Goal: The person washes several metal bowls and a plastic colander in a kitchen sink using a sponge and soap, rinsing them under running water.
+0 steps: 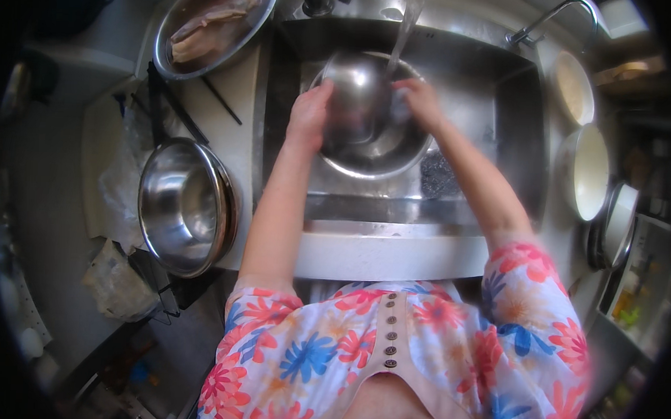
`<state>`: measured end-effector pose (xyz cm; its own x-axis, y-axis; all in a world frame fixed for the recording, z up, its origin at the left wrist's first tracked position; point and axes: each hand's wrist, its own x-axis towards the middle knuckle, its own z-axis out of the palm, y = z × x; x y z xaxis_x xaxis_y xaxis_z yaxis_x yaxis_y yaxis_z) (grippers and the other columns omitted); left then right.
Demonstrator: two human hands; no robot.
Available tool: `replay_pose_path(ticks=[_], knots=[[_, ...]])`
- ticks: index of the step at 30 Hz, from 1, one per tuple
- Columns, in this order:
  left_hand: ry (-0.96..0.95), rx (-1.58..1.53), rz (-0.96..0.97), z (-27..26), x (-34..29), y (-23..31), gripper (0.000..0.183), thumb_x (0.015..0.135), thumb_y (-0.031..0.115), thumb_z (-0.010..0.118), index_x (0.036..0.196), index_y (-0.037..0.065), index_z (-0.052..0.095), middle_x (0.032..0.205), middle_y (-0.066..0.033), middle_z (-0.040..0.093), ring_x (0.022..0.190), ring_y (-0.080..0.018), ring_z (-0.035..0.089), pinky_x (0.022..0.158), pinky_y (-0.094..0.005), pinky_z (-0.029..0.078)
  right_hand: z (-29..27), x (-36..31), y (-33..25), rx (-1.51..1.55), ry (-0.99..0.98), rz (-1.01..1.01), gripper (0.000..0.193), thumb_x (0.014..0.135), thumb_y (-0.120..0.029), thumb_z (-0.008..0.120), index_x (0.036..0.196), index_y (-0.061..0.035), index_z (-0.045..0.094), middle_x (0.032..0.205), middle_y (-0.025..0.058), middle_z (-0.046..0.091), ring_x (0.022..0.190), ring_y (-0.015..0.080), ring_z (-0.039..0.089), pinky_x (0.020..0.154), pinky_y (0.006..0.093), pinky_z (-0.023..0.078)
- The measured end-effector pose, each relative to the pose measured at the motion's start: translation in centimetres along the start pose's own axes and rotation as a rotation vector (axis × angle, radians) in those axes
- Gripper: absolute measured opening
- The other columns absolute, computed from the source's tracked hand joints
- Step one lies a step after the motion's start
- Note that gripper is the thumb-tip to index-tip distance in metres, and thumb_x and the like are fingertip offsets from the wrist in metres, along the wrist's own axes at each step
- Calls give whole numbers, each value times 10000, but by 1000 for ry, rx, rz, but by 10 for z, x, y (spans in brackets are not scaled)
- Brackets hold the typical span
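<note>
In the sink (475, 189), a wide steel basin (367, 170) sits under a stream of running water (408, 25). Over that basin, a smaller shiny metal bowl (352, 90) is tilted, its surface smeared by motion. My left hand (310, 117) grips the bowl by its left edge, thumb on the near side. At the bowl's right side, my right hand (421, 102) is closed around something pale and blurred, too unclear to name. Water falls close to the right fingers.
A metal bowl of raw meat (216, 32) stands at the back left. Nested steel pans (182, 203) are on the left counter, beside a clear plastic bag (123, 181). White bowls (584, 172) line the right counter. A dark scrubber-like patch (438, 173) lies in the sink.
</note>
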<state>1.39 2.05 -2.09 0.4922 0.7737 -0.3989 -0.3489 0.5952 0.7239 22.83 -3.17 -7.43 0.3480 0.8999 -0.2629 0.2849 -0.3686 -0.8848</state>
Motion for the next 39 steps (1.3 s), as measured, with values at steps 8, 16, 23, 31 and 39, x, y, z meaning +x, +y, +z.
replay_pose_path(ticks=[8,16,23,31,39], knots=[[216,223,46,18,14,-13,532,877,459,323,880,-5,583,823,-95,592,762,-147,551,661,-266,431,36,-73,-82,-554,131,-805,404,729,-206,549,1119,-114,499,1145,51,501,1027,293,444,875,417,314],[251,501,134,20,23,-18,506,863,426,395,870,-41,589,825,-135,593,772,-176,544,673,-303,425,37,67,-25,-414,200,-589,292,786,-260,419,922,-53,574,901,120,590,813,268,553,709,385,412],[338,-53,139,-8,9,-23,375,825,364,530,889,-1,590,892,-46,588,779,-139,549,721,-284,447,52,-12,36,613,9,505,383,857,-277,335,943,34,541,845,123,583,775,233,566,686,361,453],[138,202,30,35,-4,5,309,823,327,540,850,23,591,788,-29,598,654,-142,575,608,-288,473,-13,-44,-35,-323,-276,259,452,795,-305,519,1111,13,465,993,198,549,779,273,601,551,346,512],[-11,1350,765,67,-4,-80,225,782,290,521,703,79,529,666,-111,577,629,-298,571,538,-397,445,-25,-79,-46,718,-244,517,567,697,-470,639,1055,-82,430,894,97,502,772,322,547,660,509,470]])
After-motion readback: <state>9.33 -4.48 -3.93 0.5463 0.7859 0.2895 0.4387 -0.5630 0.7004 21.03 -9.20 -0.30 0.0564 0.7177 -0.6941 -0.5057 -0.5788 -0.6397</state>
